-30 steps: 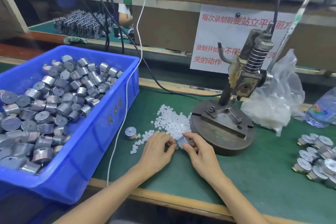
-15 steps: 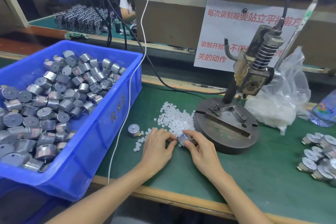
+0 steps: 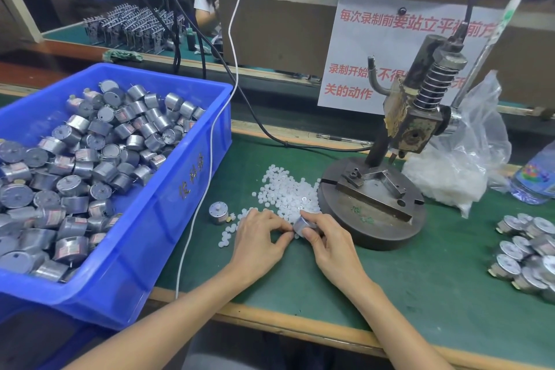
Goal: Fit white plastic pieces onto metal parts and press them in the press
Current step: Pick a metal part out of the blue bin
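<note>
Gripping small silver metal cylinder (image 3: 301,223) by its smooth, likely slippery side with right hand (image 3: 332,245); left hand (image 3: 257,239) pinched at its end, contents hidden; probably light, rigid

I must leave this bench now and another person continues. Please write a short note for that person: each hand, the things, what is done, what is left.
The right hand grips one metal part, in front of the press base.
The left hand has curled fingertips at that part's end; whether they pinch a white piece is hidden.
The white pieces lie piled on the mat beside the base; the blue bin holds many more metal parts.
Done: one part picked up. Left: fit a piece and press it; no part sits on the base yet.
</note>
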